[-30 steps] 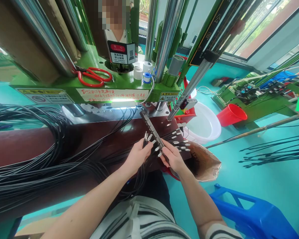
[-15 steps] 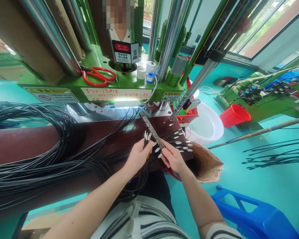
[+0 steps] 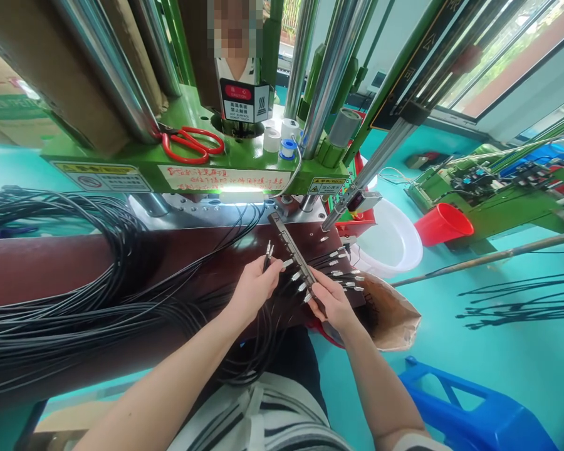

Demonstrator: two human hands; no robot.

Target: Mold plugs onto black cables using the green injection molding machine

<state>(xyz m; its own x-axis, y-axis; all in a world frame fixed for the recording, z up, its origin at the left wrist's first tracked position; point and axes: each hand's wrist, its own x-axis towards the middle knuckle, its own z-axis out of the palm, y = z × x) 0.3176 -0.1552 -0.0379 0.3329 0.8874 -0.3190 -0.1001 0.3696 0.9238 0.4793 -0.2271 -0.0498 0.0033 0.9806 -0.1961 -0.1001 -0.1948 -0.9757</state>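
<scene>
My left hand is closed around several black cables whose metal-tipped connectors stick up above the fingers. One silver connector points from its fingertips toward a long metal bar with slots along its edge. My right hand grips the lower end of that bar, which slants up and to the left. More silver connectors sit along the bar's left edge near my right hand. Beyond the bar, a row of black cables with silver connectors lies on the brown table.
Thick bundles of black cable cover the table's left. Behind stands a green press with red-handled scissors and tape rolls. On the right are a paper bag, a white tub and a blue stool.
My left hand has drawn slightly left and down from the bar, with one connector now apart from the bunch. The right hand still holds the bar. The view has shifted a little.
</scene>
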